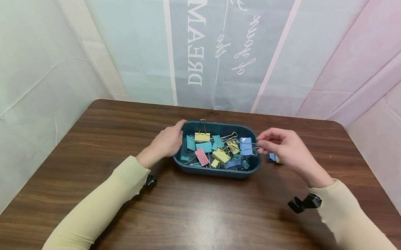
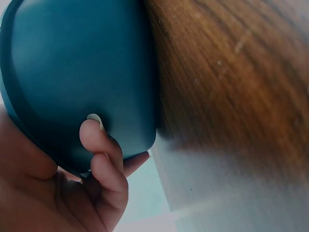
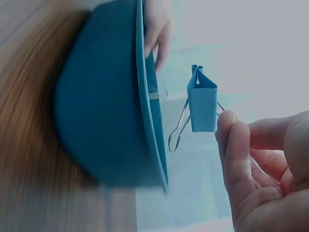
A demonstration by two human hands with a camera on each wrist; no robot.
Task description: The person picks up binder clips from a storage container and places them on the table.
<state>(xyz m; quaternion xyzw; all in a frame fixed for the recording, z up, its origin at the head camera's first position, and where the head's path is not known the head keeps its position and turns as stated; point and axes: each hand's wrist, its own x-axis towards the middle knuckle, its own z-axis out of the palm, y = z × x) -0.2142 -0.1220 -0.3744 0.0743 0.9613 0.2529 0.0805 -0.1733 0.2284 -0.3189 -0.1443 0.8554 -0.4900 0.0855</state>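
Observation:
A dark teal plastic bin (image 1: pixel 214 173) stands on the table, holding a jumble of binder clips. My left hand (image 1: pixel 165 141) grips the bin's left end at the rim, its fingertips against the outer wall in the left wrist view. Over the right end, my right hand (image 1: pixel 287 147) pinches one wire handle of a blue binder clip (image 3: pixel 203 110). That clip's other handle sticks out toward the bin. Inside lie a pink clip (image 1: pixel 202 157), a yellow clip (image 1: pixel 221 156), a dark blue clip (image 1: pixel 234 164) and several teal ones.
Just right of the bin, a small group of blue and yellow clips (image 1: pixel 271 157) lies on the wooden table (image 1: pixel 186 214), partly hidden by my right hand. A printed cloth (image 1: pixel 231 92) hangs behind the table, with pale sheets on both sides.

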